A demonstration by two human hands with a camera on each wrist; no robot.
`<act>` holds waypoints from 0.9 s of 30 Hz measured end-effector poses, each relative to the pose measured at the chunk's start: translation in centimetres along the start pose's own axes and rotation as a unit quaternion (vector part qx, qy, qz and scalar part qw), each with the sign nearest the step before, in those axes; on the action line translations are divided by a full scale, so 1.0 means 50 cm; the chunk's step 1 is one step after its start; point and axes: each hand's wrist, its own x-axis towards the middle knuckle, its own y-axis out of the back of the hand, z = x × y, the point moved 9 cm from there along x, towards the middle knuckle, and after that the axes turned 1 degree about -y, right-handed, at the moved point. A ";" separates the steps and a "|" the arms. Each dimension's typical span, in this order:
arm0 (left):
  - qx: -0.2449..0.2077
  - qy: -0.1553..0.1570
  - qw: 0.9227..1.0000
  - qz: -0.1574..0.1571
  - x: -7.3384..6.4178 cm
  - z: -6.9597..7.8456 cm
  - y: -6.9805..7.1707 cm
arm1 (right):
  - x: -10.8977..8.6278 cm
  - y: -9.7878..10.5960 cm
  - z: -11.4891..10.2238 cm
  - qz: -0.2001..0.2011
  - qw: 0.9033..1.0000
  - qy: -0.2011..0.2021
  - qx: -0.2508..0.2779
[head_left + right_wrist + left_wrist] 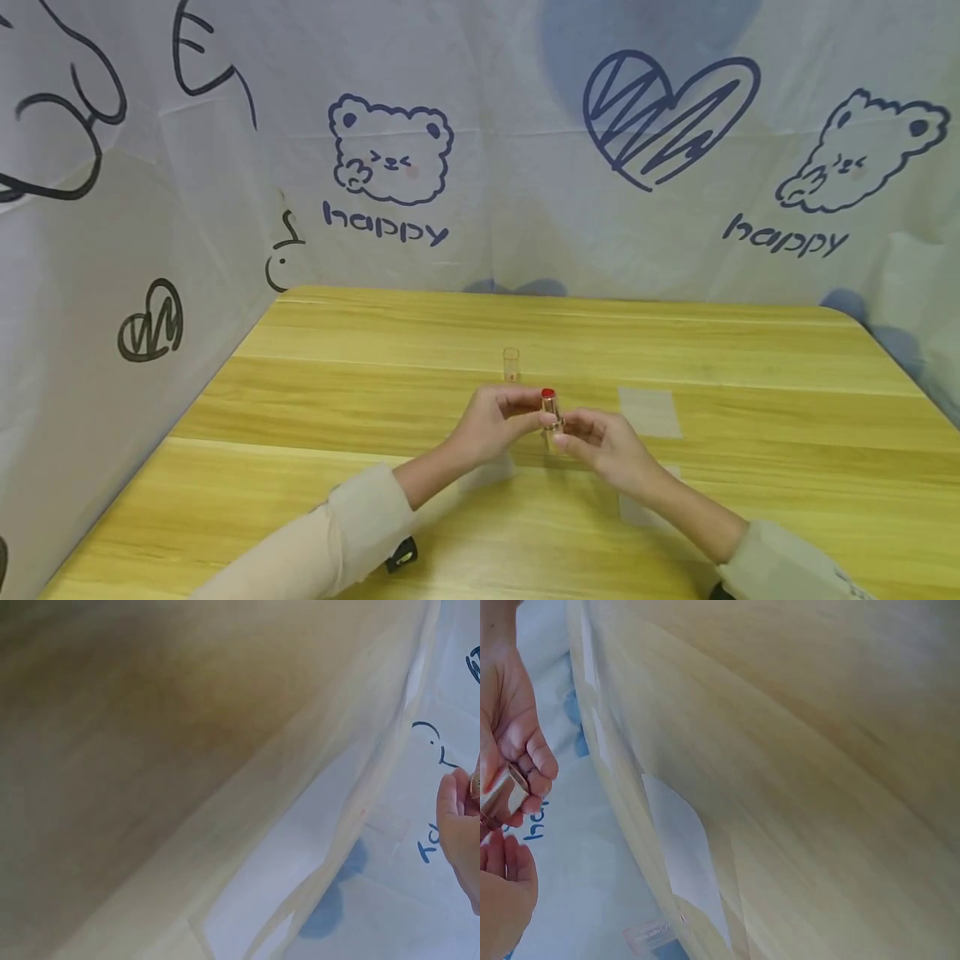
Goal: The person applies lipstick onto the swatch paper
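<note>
A lipstick with a gold tube and a red tip stands upright between both hands, over the middle of the table. My left hand pinches its upper part from the left, with thumb and fingers at the gold collar. From the right, my right hand holds the lower base between thumb and fingers. The left wrist view shows the open-looking bottom end of the lipstick near the right hand's fingers. A clear cap stands on the table just beyond the left hand.
White paper squares lie on the wood-grain table: one sheet right of the hands, another under the left wrist, a third under the right forearm. White cloth walls with drawings rise behind and at the left.
</note>
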 end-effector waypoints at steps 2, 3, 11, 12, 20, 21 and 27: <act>0.020 -0.006 1.000 0.013 -0.006 0.004 0.006 | 0.001 0.003 -0.001 0.006 1.000 0.001 -0.005; 0.027 -0.007 0.999 0.022 -0.010 0.007 0.011 | 0.002 0.005 -0.002 0.010 1.000 0.000 -0.008; 0.074 -0.004 0.993 0.088 -0.043 -0.005 0.069 | 0.004 0.012 -0.009 0.026 0.999 -0.019 -0.004; 0.081 -0.002 0.992 0.094 -0.049 -0.007 0.076 | 0.004 0.013 -0.010 0.029 0.999 -0.020 -0.004; 0.157 0.014 0.983 0.092 -0.091 -0.044 0.117 | 0.014 0.022 -0.018 0.058 0.998 -0.019 -0.016; 0.162 0.023 0.983 0.086 -0.097 -0.052 0.119 | 0.015 0.023 -0.019 0.062 0.998 -0.019 -0.018; 0.207 0.057 0.975 0.053 -0.127 -0.091 0.125 | 0.025 0.021 -0.025 0.069 0.997 -0.014 -0.017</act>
